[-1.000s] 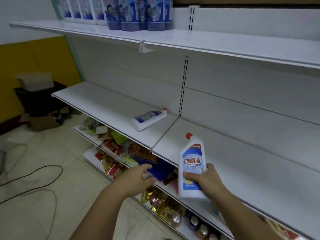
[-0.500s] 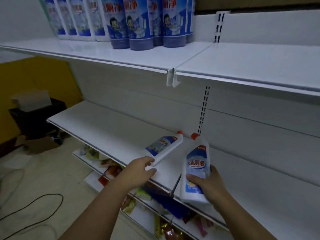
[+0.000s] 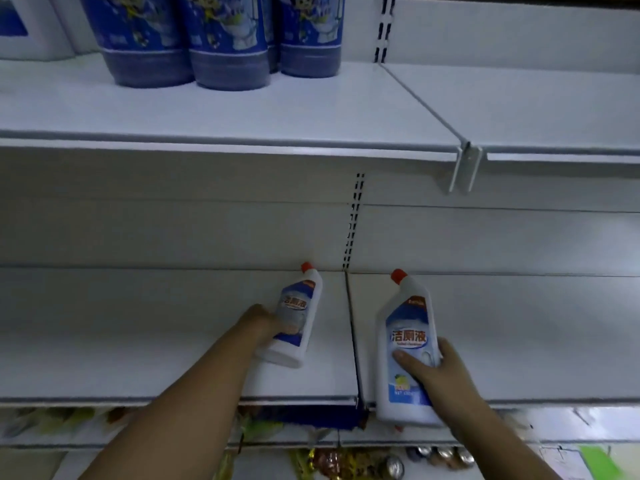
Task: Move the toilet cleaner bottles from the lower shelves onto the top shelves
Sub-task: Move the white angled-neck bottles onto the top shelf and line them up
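Note:
My right hand [image 3: 441, 372] grips a white toilet cleaner bottle [image 3: 405, 344] with a blue label and an orange cap, held upright in front of the lower shelf [image 3: 138, 341]. My left hand [image 3: 266, 322] holds a second, like bottle [image 3: 298, 313] by its side; that bottle lies on the lower shelf, its cap pointing to the back wall. Above, the top shelf [image 3: 242, 112] carries several blue toilet cleaner bottles [image 3: 228, 39] standing at the back left, with white-edged ones [image 3: 27, 26] further left.
A shelf joint with a white bracket [image 3: 464, 171] divides the top shelf; its right section [image 3: 536, 109] shows bare white board. Below the lower shelf sit packaged snacks and shiny wrapped goods [image 3: 346, 459]. A slotted upright [image 3: 353, 220] runs down the back wall.
My left hand has reached forward and taken hold of the bottle lying on the lower shelf. The view has swung closer and square to the shelves. My right hand still holds its bottle.

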Available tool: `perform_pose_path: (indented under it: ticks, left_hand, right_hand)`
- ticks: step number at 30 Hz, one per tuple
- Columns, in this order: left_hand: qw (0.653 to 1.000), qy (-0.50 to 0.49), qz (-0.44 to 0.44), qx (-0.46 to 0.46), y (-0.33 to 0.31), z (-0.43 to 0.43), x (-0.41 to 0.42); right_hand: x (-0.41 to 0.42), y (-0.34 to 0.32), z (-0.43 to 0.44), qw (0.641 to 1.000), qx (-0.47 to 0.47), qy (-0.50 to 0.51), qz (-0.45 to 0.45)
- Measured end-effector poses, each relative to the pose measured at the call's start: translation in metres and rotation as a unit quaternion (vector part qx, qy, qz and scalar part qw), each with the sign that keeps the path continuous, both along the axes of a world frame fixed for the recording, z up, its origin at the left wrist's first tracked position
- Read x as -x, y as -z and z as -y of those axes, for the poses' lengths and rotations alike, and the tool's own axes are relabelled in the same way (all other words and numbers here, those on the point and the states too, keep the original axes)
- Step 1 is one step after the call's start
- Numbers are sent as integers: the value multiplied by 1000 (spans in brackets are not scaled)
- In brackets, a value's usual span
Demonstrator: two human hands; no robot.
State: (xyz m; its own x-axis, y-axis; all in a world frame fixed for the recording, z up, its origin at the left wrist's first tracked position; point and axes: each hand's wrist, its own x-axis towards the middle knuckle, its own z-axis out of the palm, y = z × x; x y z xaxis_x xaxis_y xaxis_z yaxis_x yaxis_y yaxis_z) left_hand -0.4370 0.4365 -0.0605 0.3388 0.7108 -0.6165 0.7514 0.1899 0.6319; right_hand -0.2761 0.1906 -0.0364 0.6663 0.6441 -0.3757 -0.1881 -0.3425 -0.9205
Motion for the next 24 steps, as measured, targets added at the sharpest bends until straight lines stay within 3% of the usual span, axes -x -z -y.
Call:
perform_pose_path:
  ticks: [4,8,14,19,24]
  left_hand:
    - [998,-16,51,38,-1,16,-9]
    - [987,-91,124,47,-5,53,9]
    - [915,-245,297,117,-7,125,77]
    - [873,-301,379,61,-34,173,147]
    - [862,-316,395,-16,-73,199,227]
  right_hand:
    - [13,-1,11,1000,-5,6,-13]
    - [20,-4,15,999,-5,-31,-8]
    - [44,-4,20,990,-40,-128,-45]
    - [90,-8,11,969,-63,-233,-47]
    - [157,-36,-11,938,-103,-330,-39]
